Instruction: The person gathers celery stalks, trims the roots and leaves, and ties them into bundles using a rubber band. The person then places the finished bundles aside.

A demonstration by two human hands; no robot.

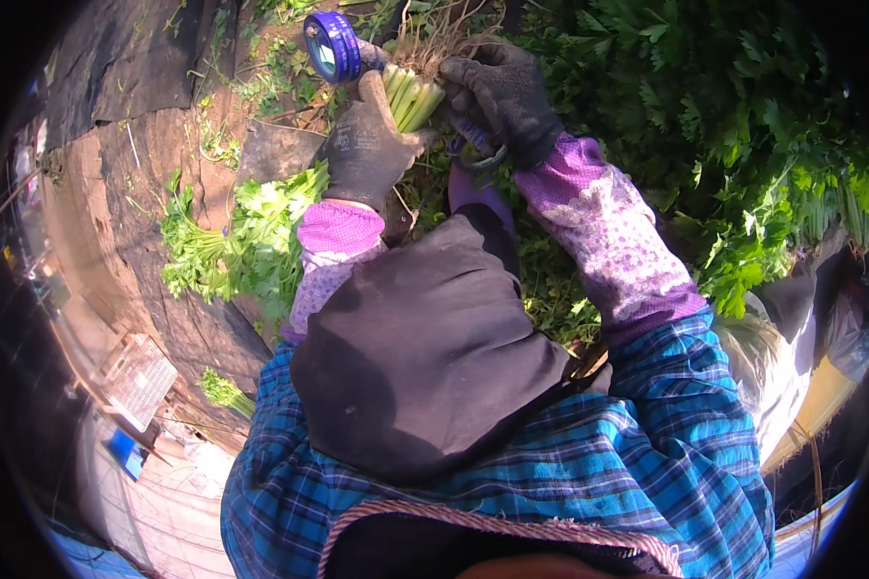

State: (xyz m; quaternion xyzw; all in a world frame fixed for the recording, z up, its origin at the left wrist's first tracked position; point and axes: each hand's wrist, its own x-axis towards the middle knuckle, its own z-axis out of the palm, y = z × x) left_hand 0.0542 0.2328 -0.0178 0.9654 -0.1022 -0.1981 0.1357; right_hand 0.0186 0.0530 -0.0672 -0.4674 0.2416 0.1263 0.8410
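Observation:
A bunch of pale green leafy stalks, celery-like [410, 100], lies between my gloved hands with its stringy roots [434, 43] towards the top edge. My left hand [373, 141], in a dark work glove, is around the near side of the stalks. My right hand [503, 94], also gloved, has its fingertips closed on the roots; a curved metal piece [484, 161] shows beneath it, its full form hidden. A blue-purple roll of tape [346, 47] stands just beyond my left hand. The leafy end of the bunch is hidden.
Cut leafy bunches [246, 242] lie on dark ground cloth [159, 181] at the left. A large heap of green leafy stalks [666, 108] fills the right. A white plastic sack [767, 369] is at the lower right, a pale perforated crate [143, 380] at the far left.

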